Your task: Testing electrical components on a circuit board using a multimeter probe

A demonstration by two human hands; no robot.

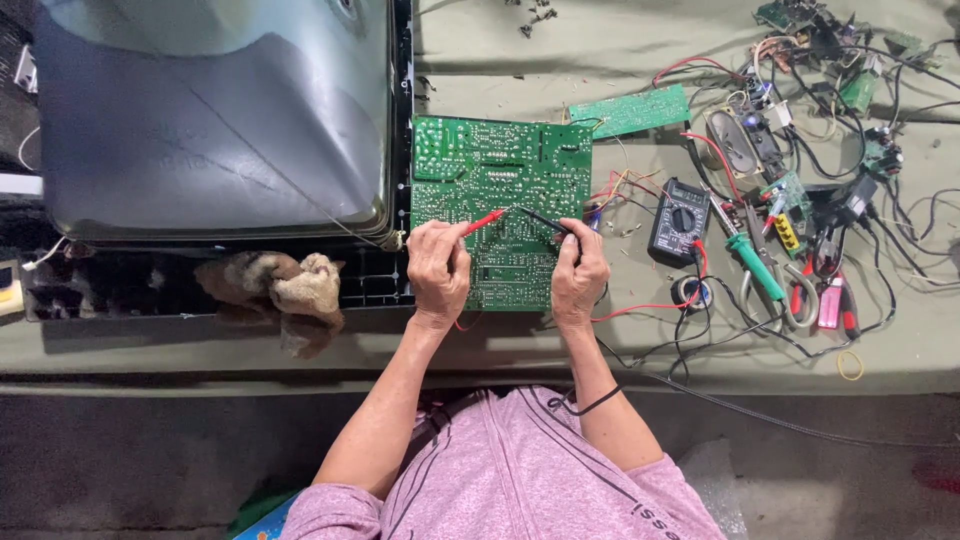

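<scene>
The large green printed circuit board (500, 205) is lying solder side up at the centre of the frame, on the olive-green cloth-covered bench (640, 350), its left edge just beside the black frame of the big grey picture tube (215, 115) that is filling the upper left. The left hand (438, 268) is closing around a red-handled meter probe (484, 222), pinching it pen-fashion, with the tip pointing up and right toward the middle of the board. The right hand (578, 272) is gripping a black-handled meter probe (543, 220) the same way, its tip pointing up and left, so the two tips are coming near each other (whether each is actually touching a solder point is too small to tell).

Both wrists are resting on the lower edge of the board, which looks like the right habit: braced hands keep the fine tips from skidding across neighbouring joints. In my judgement the probes are best held steeply, pressed lightly, and kept apart from each other.

The small black digital multimeter with a round dial (680, 218) is sitting right of centre, its red and black leads trailing back toward the hands; glancing at it without shifting the tips matters most. A tangle of wires, small boards and hand tools (810, 150) is crowding the right of the frame, and a crumpled brown rag (285, 285) is lying left of the hands.
</scene>
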